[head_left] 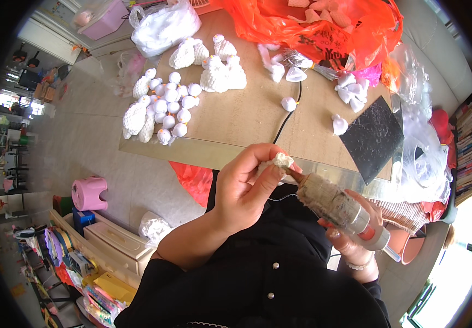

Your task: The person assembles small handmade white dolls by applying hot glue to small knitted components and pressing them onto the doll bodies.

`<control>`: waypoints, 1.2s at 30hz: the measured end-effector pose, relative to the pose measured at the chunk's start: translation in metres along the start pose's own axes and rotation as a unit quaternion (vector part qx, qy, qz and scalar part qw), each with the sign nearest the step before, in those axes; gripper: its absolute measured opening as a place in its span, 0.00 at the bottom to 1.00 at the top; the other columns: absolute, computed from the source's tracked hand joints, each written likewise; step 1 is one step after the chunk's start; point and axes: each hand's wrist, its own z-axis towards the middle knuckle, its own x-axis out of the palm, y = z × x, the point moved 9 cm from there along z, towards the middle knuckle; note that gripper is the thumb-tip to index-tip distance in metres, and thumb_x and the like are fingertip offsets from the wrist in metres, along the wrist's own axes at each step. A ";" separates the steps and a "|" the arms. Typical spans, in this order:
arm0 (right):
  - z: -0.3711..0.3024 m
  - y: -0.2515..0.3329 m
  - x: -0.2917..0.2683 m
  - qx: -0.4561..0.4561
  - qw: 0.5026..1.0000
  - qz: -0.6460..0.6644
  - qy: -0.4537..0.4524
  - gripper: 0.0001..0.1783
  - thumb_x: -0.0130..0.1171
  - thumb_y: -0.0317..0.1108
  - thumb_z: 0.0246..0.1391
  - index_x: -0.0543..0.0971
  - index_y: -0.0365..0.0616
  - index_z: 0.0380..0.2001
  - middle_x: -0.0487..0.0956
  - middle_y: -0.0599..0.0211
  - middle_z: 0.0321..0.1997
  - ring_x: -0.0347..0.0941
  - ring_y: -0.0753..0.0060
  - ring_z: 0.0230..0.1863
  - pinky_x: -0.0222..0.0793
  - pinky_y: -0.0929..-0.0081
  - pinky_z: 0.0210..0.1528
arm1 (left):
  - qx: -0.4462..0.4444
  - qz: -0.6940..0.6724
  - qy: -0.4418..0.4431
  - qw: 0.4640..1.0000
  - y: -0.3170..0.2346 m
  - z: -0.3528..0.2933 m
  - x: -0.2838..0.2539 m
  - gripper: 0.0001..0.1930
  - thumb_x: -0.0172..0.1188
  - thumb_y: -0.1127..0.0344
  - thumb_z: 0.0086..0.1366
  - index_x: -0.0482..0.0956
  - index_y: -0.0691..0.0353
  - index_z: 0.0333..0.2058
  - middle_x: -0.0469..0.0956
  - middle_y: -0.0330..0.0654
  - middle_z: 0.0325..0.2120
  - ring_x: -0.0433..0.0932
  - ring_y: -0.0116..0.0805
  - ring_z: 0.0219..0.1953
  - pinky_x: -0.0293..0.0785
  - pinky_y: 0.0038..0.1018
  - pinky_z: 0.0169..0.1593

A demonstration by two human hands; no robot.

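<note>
Right now the fingers of the left hand [244, 188] are curling together, thumb and forefinger pinching a small white crocheted piece [281, 160] just above the lap and in front of the near table edge. That piece is looking soft, light and squashy, so it should give under pressure rather than slip; the pinch is sitting on its sides, which seems the sensible place, leaving its top free.

Touching it from the right is the brown nozzle of a glue gun [337, 208], whose barrel is wrapped in crusted, whitish residue. The right hand [356, 240] is closing around the rear of the gun from below, fingers wrapped on the body; the trigger finger is hidden, so I cannot tell how it is pressing. The gun is looking rigid and moderately heavy, best gripped where it is being gripped, well back from the tip, which I judge to be hot. A thin black cord [286, 121] is trailing across the table [247, 117].

Farther out, a cluster of white balls [170, 106] and knitted white figures [222, 74] is lying on the far left part of the table, with an orange plastic bag [323, 27] beyond, a black square sheet [371, 136] to the right, and a pink stool [89, 193] standing on the floor.
</note>
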 end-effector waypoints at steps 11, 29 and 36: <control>0.007 -0.033 -0.064 -0.003 0.880 -0.442 -0.171 0.17 0.69 0.35 0.42 0.71 0.40 0.29 0.73 0.59 0.26 0.71 0.53 0.28 0.66 0.62 0.32 | -0.007 0.019 -0.033 0.999 0.007 -0.005 -0.023 0.08 0.48 0.70 0.69 0.69 0.70 0.42 0.75 0.46 0.32 0.77 0.36 0.37 0.73 0.33 0.45; 0.121 -0.018 0.067 -0.156 0.901 -0.402 -0.040 0.21 0.54 0.23 0.47 0.74 0.39 0.49 0.76 0.60 0.48 0.68 0.56 0.51 0.64 0.62 0.52 | 0.011 -0.040 -0.117 0.992 0.002 -0.002 -0.064 0.10 0.46 0.66 0.69 0.69 0.66 0.43 0.73 0.46 0.30 0.75 0.40 0.36 0.70 0.36 0.43; 0.131 -0.044 0.076 -0.100 0.968 -0.214 -0.080 0.17 0.57 0.22 0.49 0.74 0.40 0.45 0.78 0.61 0.38 0.75 0.66 0.38 0.70 0.71 0.41 | 0.115 -0.021 -0.106 0.987 -0.052 -0.002 -0.085 0.11 0.44 0.68 0.70 0.67 0.69 0.45 0.74 0.47 0.34 0.76 0.39 0.40 0.75 0.36 0.46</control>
